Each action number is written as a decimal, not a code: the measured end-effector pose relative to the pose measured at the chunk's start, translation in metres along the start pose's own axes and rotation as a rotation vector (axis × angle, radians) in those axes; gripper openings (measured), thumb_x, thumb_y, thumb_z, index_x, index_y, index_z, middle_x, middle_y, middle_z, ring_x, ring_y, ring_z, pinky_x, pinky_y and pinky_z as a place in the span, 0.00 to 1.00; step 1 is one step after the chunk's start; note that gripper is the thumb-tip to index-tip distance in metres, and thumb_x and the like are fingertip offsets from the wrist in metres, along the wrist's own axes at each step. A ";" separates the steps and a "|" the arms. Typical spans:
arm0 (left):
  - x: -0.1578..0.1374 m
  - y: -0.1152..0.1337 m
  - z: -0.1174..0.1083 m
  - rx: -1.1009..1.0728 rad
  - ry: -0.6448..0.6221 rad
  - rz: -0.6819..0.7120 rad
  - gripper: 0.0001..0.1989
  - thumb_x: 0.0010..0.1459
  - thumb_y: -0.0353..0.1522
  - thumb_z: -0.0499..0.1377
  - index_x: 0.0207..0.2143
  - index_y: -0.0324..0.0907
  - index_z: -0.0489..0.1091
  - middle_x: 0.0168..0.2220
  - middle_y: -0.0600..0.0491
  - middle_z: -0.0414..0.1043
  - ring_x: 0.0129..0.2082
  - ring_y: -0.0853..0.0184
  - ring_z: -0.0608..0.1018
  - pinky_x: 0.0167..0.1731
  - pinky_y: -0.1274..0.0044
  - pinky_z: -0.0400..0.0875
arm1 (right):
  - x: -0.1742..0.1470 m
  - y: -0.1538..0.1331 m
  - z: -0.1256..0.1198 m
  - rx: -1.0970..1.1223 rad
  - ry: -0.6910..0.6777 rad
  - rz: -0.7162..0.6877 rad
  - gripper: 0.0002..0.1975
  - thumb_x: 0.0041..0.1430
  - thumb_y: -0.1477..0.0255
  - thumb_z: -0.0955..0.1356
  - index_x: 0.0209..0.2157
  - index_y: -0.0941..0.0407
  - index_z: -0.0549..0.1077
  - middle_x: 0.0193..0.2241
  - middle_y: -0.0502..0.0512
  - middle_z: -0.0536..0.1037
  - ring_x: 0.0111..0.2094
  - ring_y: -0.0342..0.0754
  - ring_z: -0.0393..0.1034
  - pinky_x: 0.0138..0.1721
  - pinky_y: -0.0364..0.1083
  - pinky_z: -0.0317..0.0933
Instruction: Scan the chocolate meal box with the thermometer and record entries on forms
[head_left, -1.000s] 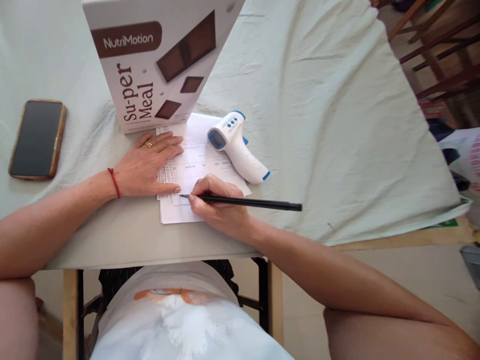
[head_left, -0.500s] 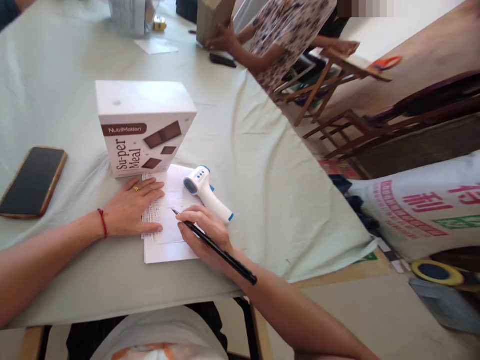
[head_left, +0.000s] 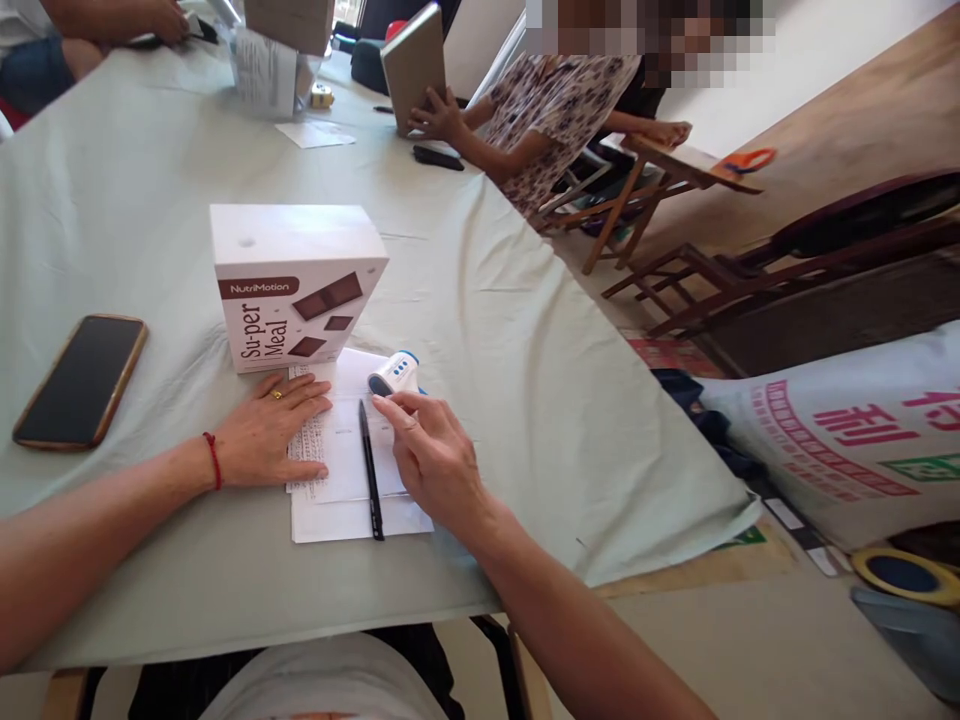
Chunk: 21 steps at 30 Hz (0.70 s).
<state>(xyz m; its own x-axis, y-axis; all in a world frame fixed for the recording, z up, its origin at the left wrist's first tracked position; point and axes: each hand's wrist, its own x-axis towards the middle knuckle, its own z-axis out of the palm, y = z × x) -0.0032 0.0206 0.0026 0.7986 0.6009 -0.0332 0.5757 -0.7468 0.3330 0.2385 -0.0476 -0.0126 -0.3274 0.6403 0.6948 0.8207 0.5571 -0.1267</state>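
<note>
My left hand (head_left: 274,430) lies flat on printed sheets of paper (head_left: 330,515), fingers stretched, holding nothing. A black pen (head_left: 371,480) rests on the paper between my two hands, apart from both. My right hand (head_left: 439,450) is over the right side of the sheets, fingers curled together. It covers the handle of a white and blue infrared thermometer (head_left: 397,372), whose head shows just beyond my fingertips. Whether those fingers grip anything is hidden. Behind my left hand stands a white and brown NutriMotion box (head_left: 300,300), upright at the back of the papers.
A smartphone (head_left: 82,380) lies left on the cloth-covered table (head_left: 510,390). Across it, a person's hands (head_left: 442,115) hold a tablet-like object (head_left: 415,70). A clear container (head_left: 266,75) stands at the far side. A printed sack (head_left: 847,430) lies to the right, beyond the table edge.
The pen has left my right hand and now lies on the paper. That hand has shifted over the thermometer's handle. My left hand stays put; the view has tilted up slightly.
</note>
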 end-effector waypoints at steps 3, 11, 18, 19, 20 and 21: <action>-0.001 -0.001 0.001 -0.006 0.014 0.005 0.37 0.58 0.51 0.64 0.63 0.40 0.64 0.70 0.40 0.57 0.71 0.49 0.59 0.70 0.54 0.50 | -0.001 0.000 0.001 0.000 0.004 0.054 0.21 0.63 0.82 0.63 0.56 0.53 0.71 0.46 0.62 0.74 0.42 0.52 0.71 0.45 0.54 0.71; -0.001 -0.005 0.004 0.013 0.028 0.019 0.36 0.58 0.50 0.64 0.62 0.41 0.64 0.70 0.41 0.58 0.71 0.49 0.60 0.69 0.54 0.51 | -0.006 0.013 0.000 -0.167 -0.207 0.369 0.24 0.60 0.68 0.68 0.57 0.59 0.71 0.52 0.70 0.73 0.53 0.63 0.69 0.53 0.62 0.68; -0.005 -0.004 -0.001 0.010 0.643 0.212 0.22 0.60 0.36 0.64 0.55 0.43 0.65 0.52 0.44 0.72 0.52 0.55 0.76 0.51 0.62 0.74 | 0.002 0.022 -0.002 -0.190 -0.460 0.618 0.29 0.62 0.65 0.66 0.60 0.66 0.68 0.54 0.74 0.74 0.52 0.62 0.71 0.52 0.58 0.69; -0.005 -0.004 -0.004 0.018 0.831 0.223 0.21 0.59 0.34 0.65 0.54 0.45 0.64 0.49 0.46 0.70 0.50 0.57 0.76 0.48 0.64 0.75 | 0.004 0.021 -0.002 -0.193 -0.484 0.646 0.29 0.62 0.65 0.66 0.60 0.67 0.67 0.55 0.74 0.74 0.53 0.63 0.71 0.51 0.58 0.69; -0.004 -0.005 -0.008 0.027 1.011 0.219 0.23 0.57 0.33 0.66 0.54 0.47 0.64 0.48 0.48 0.68 0.49 0.57 0.74 0.48 0.63 0.75 | 0.005 0.021 -0.002 -0.194 -0.509 0.666 0.29 0.62 0.64 0.66 0.60 0.67 0.67 0.55 0.74 0.74 0.53 0.63 0.71 0.51 0.58 0.69; -0.003 -0.009 -0.010 0.031 1.148 0.193 0.27 0.55 0.34 0.68 0.55 0.48 0.63 0.50 0.48 0.66 0.52 0.56 0.72 0.51 0.61 0.74 | 0.006 0.021 -0.002 -0.193 -0.531 0.679 0.29 0.63 0.64 0.66 0.61 0.66 0.67 0.55 0.73 0.74 0.54 0.63 0.71 0.50 0.58 0.69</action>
<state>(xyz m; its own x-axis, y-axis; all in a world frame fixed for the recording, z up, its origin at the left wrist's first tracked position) -0.0119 0.0283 0.0091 0.2545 0.3698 0.8936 0.4785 -0.8511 0.2159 0.2546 -0.0334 -0.0092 0.1247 0.9884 0.0862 0.9661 -0.1012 -0.2375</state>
